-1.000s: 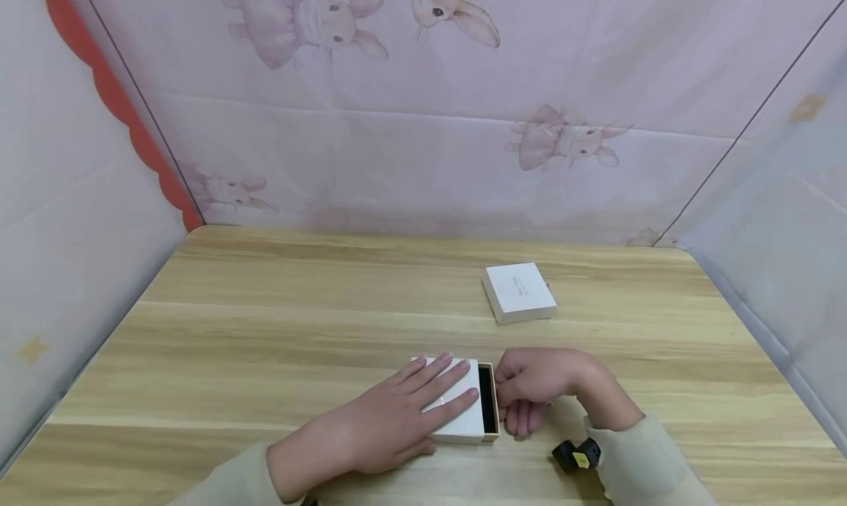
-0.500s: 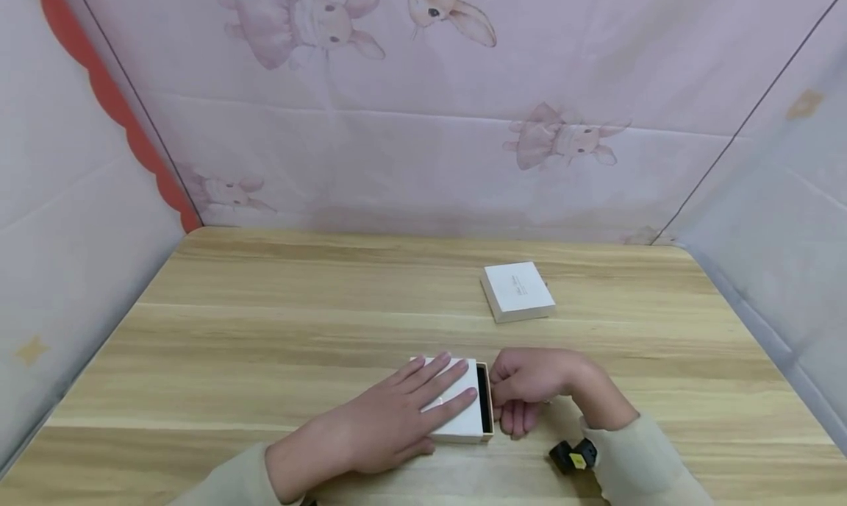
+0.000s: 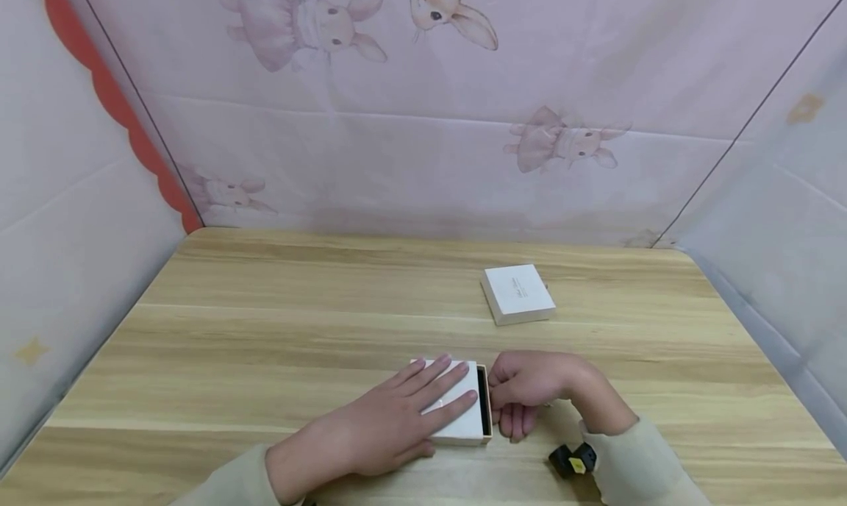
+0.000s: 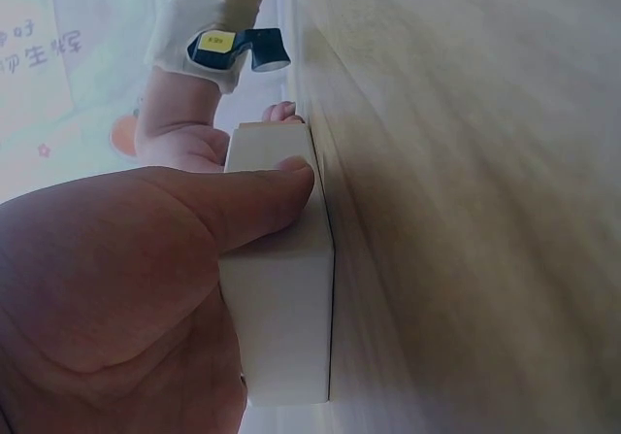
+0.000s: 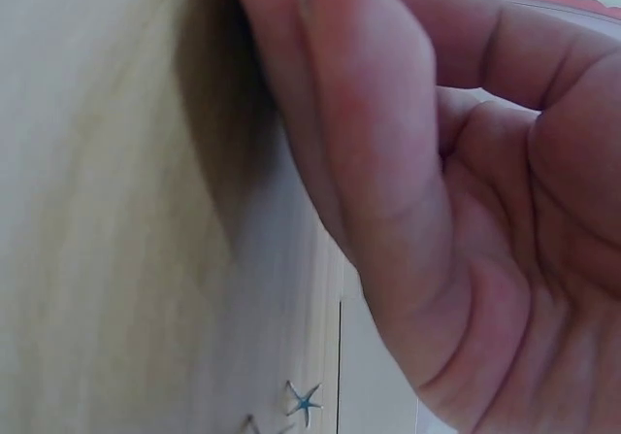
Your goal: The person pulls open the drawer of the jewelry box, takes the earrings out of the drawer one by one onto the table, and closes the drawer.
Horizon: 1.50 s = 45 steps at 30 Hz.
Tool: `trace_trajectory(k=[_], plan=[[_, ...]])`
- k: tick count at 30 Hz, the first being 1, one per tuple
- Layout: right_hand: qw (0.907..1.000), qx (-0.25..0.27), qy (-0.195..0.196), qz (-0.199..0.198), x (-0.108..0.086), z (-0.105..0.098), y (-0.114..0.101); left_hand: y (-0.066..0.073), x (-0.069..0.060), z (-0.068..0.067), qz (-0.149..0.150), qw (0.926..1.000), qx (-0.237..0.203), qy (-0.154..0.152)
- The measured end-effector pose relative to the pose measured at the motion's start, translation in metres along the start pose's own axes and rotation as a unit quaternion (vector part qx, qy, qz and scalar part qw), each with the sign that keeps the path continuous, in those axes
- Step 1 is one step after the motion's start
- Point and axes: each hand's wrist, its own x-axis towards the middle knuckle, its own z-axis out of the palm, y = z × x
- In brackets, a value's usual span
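A white box [image 3: 463, 410] lies on the table, its black-lined inner tray [image 3: 490, 418] showing as a narrow strip at the right end. Across the lid my left hand [image 3: 380, 421] rests with fingers straight and spread; in the left wrist view its thumb presses the white side [image 4: 281, 308]. My right hand [image 3: 529, 385] has bent fingers at the tray's right end, thumb and forefinger against the edge; the exact contact is hidden. In the right wrist view a small starfish-shaped piece [image 5: 305, 404] with a blue centre lies beyond the curled fingers [image 5: 383, 152].
Behind the hands, a second white box [image 3: 519, 293] with small print sits on the wooden table [image 3: 265, 329]. A black device with a yellow label [image 3: 573, 460] is at the right sleeve. Rabbit-print cloth [image 3: 410, 175] hangs along the table's back edge.
The inner tray has slid slightly left into the white cover, so the black strip is narrower. My right hand has moved left with it; my left hand has stayed on the lid.
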Motion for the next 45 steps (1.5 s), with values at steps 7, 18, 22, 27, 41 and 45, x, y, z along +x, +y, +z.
trace_trajectory(k=[7, 18, 22, 27, 41, 45], plan=[[1.0000, -0.005, 0.004, -0.003, 0.0009, 0.0009, 0.0008, 0.0007, -0.0002, 0.0002, -0.001, 1.0000, 0.005, 0.001], [0.9999, -0.013, 0.002, -0.003, 0.0014, 0.0015, -0.0028, 0.0002, 0.0004, 0.0002, -0.002, 0.9999, 0.012, 0.003], [0.9999, -0.016, 0.003, -0.005, 0.0011, 0.0016, -0.0040, -0.0002, 0.0006, 0.0002, -0.003, 0.9999, 0.010, 0.002], [0.9998, -0.021, 0.007, -0.002, 0.0007, 0.0025, -0.0046, -0.0002, 0.0001, 0.0016, 0.001, 0.9999, 0.007, 0.007], [0.9996, -0.023, 0.015, 0.003, 0.0019, 0.0044, -0.0064, 0.0004, 0.0004, 0.0011, -0.005, 0.9999, 0.012, -0.002], [0.9995, -0.025, 0.016, 0.001, 0.0022, 0.0060, -0.0069, 0.0002, 0.0004, 0.0035, -0.002, 0.9998, 0.018, 0.003]])
